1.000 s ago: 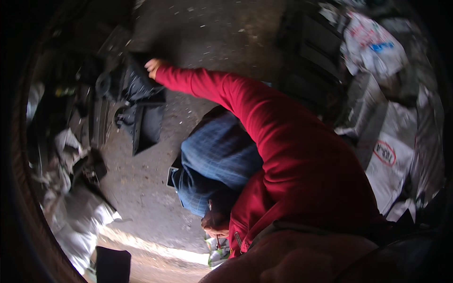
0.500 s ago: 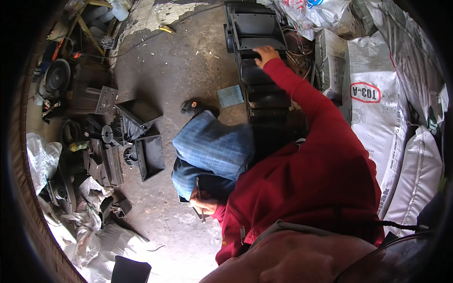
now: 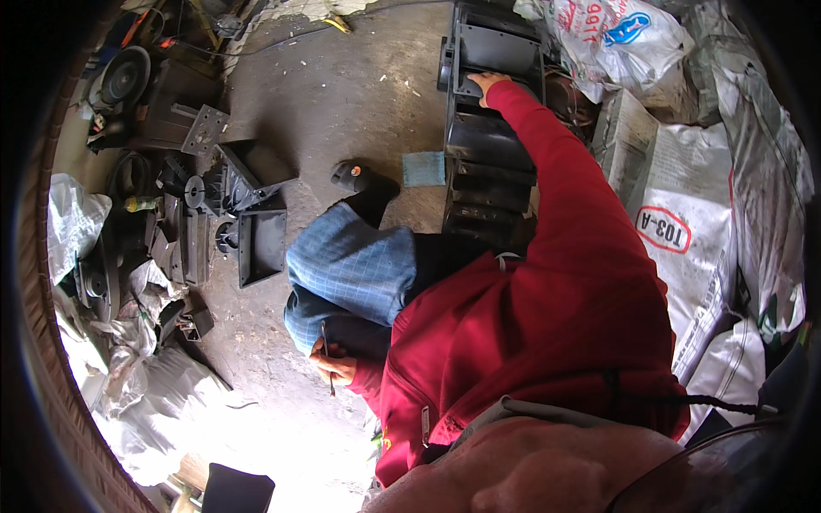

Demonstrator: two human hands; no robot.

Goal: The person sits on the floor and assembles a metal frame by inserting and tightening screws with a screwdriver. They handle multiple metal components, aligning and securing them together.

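Note:
My right hand (image 3: 490, 88) reaches to the far end of a row of black box-shaped parts (image 3: 489, 141). Its fingers close over the near edge of a black tray-shaped part (image 3: 500, 49) there. Low in the view, beside my knee in blue checked trousers (image 3: 351, 261), my left hand (image 3: 335, 366) grips a thin stick-like tool (image 3: 325, 339). The tool stands out on both sides of the fingers, with a darker lower end; its exact kind is too small to make out.
Two black open box-shaped parts (image 3: 262, 246) lie on the floor to the left. Beyond them are a disc-shaped machine part (image 3: 126, 75), metal pieces and crumpled plastic (image 3: 154, 419). White sacks (image 3: 684, 231) line the right side. A blue sheet (image 3: 424, 169) lies near my foot (image 3: 349, 174).
The view has shifted, sliding the row of parts rightward. My right hand has settled on the tray-shaped part's edge. Dark edges seen under my left hand no longer show; it keeps the tool.

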